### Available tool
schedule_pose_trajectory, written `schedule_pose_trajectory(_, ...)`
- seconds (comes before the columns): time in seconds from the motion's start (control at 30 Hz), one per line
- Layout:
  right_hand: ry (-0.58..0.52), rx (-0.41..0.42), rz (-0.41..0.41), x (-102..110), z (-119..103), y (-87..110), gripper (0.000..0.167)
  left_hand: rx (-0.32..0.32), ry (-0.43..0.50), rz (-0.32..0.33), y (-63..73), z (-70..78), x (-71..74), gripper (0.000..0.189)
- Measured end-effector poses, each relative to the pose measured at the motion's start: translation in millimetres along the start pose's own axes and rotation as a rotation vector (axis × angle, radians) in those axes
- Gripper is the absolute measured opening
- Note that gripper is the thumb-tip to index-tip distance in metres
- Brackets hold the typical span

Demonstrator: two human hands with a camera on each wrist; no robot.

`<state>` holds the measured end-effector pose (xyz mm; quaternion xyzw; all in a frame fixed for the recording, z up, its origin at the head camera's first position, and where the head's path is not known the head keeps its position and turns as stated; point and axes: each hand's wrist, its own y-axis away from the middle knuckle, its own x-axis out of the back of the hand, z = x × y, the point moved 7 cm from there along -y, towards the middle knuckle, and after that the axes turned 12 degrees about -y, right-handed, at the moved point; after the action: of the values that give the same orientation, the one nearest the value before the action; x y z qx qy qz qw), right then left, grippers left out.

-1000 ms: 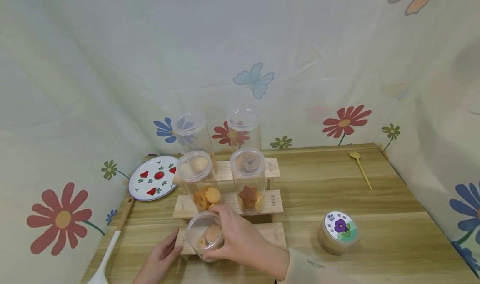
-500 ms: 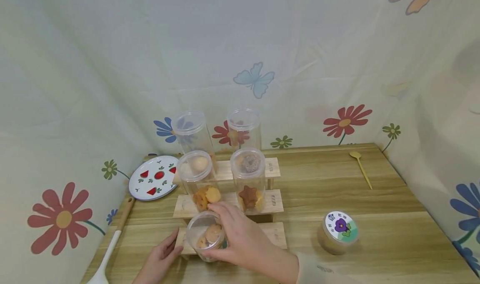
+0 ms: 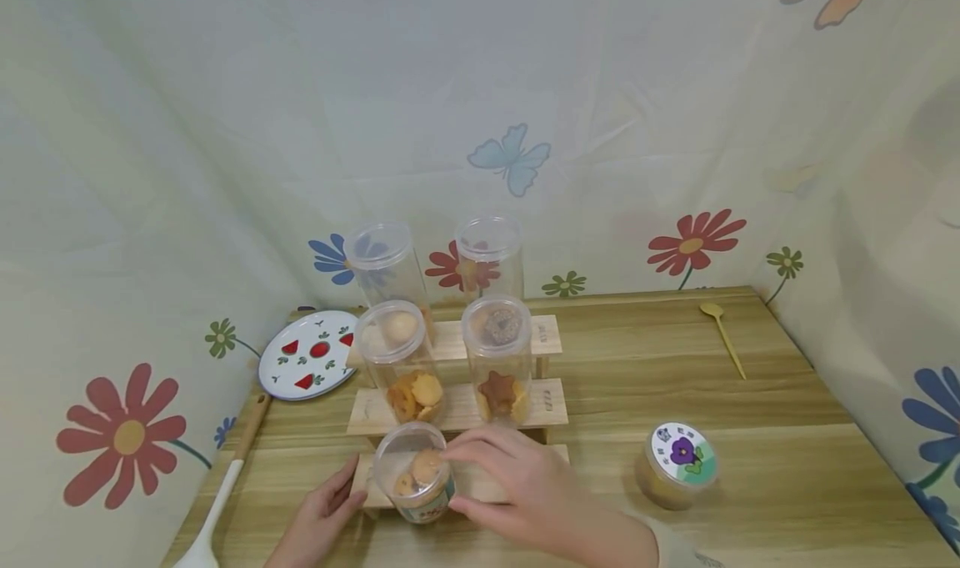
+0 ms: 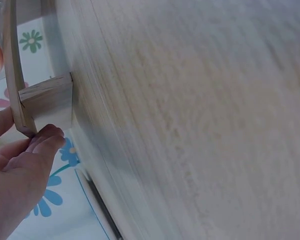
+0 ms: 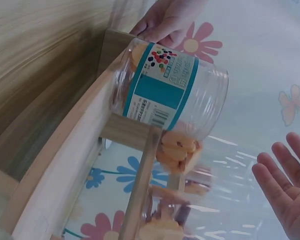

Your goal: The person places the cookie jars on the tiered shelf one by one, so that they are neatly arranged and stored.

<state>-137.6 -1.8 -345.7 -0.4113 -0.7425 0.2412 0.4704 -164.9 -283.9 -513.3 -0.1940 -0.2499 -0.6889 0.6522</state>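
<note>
A clear lidded jar of round biscuits stands on the lowest step, left end, of a wooden tiered rack; its teal label shows in the right wrist view. Just right of that jar is my right hand, fingers spread and holding nothing; the right wrist view has the palm apart from the jar. At the rack's left end, my left hand pinches the end of the lowest board between thumb and fingers, as the left wrist view shows.
Two taller cookie jars stand on the middle step and two more on the top. A patterned plate and a white spatula lie left. Right of the rack are a short tub and a gold spoon.
My right hand has let go of the front biscuit jar and drawn off to the right, uncovering its label. The jar and my left hand keep their places.
</note>
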Motion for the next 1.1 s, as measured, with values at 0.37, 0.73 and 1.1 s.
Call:
schedule_pose_trajectory(0.37,0.05,-0.083,0.08,41,3,25.2,0.034,0.007,0.028,-0.012,-2.5,-2.9,-1.6,0.056)
schedule_pose_trajectory(0.73,0.275,-0.302,0.082,81,37,62.1,0.041,0.007,-0.027,-0.013,-2.2,-5.1,-0.6,0.057)
schedule_pose_trajectory(1.1,0.41,-0.634,0.166,123,63,107.9,0.06,0.033,-0.032,-0.029,-3.1,-7.5,-1.1,0.059)
